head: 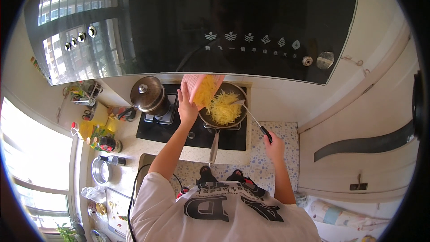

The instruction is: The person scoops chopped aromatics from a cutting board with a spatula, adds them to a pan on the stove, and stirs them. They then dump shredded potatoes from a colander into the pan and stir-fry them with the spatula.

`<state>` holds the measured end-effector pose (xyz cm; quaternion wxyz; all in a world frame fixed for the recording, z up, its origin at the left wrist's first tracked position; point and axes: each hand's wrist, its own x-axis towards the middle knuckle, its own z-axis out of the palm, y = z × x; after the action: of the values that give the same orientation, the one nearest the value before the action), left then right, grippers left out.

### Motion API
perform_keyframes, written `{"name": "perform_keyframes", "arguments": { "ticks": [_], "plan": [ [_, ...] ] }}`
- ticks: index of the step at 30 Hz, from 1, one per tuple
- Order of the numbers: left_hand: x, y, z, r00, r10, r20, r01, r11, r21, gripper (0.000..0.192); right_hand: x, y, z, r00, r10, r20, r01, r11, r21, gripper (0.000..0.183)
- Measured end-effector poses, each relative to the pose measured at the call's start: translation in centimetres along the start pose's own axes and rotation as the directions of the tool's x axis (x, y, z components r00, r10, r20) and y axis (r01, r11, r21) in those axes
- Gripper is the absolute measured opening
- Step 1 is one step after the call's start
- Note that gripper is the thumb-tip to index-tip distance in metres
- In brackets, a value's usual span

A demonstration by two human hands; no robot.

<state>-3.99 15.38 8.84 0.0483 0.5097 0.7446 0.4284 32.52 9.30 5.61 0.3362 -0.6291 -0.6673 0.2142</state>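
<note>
My left hand [187,107] holds a pink plastic basket [192,85] tipped over the left side of a frying pan [242,117]. Yellow shreds [205,92], which look like shredded potato, lie inside the basket and reach down to the heap of shreds [225,107] in the pan. In my right hand [274,146] is the black handle of a metal spatula [253,116], its blade touching the right side of the heap. The pan sits on the right burner of a black gas hob [191,143], its handle pointing towards me. The basket's top is hidden behind the range hood.
A lidded pot [149,95] stands on the left burner. Low overhead hangs a black glass range hood [168,40]. Bottles [109,144], a metal bowl [101,170] and a cutting board [117,208] with scraps are on the left counter. A white door [356,117] stands at the right.
</note>
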Motion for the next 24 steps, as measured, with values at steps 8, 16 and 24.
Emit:
{"name": "perform_keyframes", "arguments": {
  "ticks": [8,16,24],
  "plan": [
    [-0.1,-0.4,-0.4,0.998,0.049,-0.039,-0.049,0.999,-0.011,0.081,1.6,-1.2,-3.0,0.989,-0.059,0.139,0.080,0.986,-0.148,0.021],
    [0.0,0.4,-1.2,0.994,0.054,-0.093,-0.058,0.997,-0.046,0.080,2.1,-1.0,-0.8,0.978,-0.170,0.118,0.185,0.974,-0.134,0.021],
    [-0.4,0.4,-1.5,0.989,0.116,-0.089,-0.127,0.982,-0.139,0.081,1.9,-1.0,-2.5,0.994,-0.071,0.087,0.077,0.994,-0.072,0.023]
  ]
}}
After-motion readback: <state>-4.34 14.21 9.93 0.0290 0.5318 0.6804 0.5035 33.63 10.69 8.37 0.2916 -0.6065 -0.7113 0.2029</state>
